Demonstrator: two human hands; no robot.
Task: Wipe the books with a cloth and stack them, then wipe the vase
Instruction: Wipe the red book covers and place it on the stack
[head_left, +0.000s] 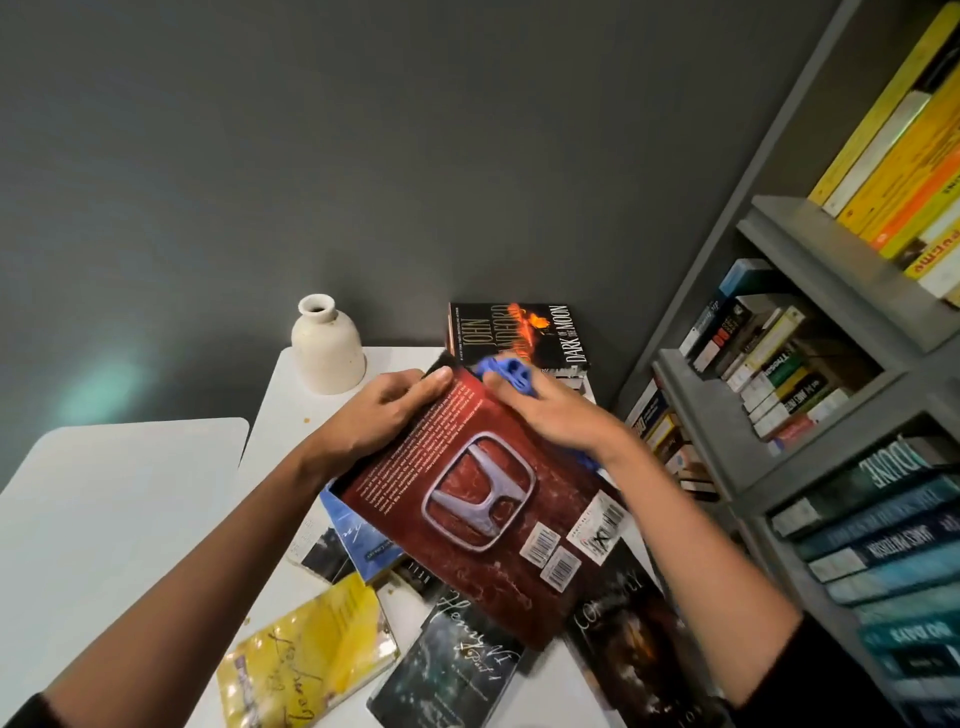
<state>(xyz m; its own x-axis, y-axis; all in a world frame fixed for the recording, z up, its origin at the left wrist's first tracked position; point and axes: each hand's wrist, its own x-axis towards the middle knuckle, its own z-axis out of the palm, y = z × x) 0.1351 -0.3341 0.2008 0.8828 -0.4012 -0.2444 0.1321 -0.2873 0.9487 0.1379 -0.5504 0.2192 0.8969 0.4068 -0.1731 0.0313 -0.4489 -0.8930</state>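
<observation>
My left hand grips the far left edge of a red book with a silver emblem, held tilted above the white table. Pressed onto that book's far right corner is a blue cloth, bunched in my right hand. A cream vase stands upright at the table's far left. Behind the cloth, a small stack topped by a black book lies by the wall. Several loose books are scattered under the red one, among them a yellow book and a dark book.
A grey bookshelf packed with books fills the right side, close to the table. A second white table sits to the left. A dark grey wall stands behind.
</observation>
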